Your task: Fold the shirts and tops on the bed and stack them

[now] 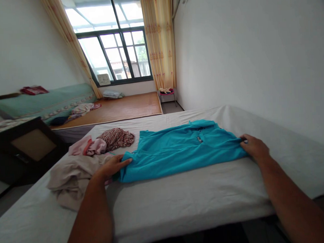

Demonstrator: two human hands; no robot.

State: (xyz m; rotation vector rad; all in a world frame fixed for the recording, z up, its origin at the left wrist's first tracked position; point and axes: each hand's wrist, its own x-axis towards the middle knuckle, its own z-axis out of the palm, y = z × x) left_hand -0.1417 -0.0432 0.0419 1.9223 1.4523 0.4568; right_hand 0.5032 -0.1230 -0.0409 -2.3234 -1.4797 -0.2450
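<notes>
A turquoise shirt (pixel 168 150) lies spread sideways across a white-sheeted bed (pixel 192 195), its near edge folded inward. At its left end, my left hand (pixel 112 166) grips the cloth, thumb on top and fingers partly hidden beneath. My right hand (pixel 254 146) pinches the shirt's right end near the collar side. A small dark and white mark shows on the upper part of the shirt. Beside my left forearm rests a beige garment (pixel 70 179), crumpled.
Behind the beige garment are a pink garment (pixel 89 145) and a brown patterned cloth (pixel 117 137). A dark cabinet (pixel 26 149) stands at the left. Farther back are a second bed with a brown mat (pixel 129 106), a stool (pixel 167 94) and a window. A white wall borders the right side.
</notes>
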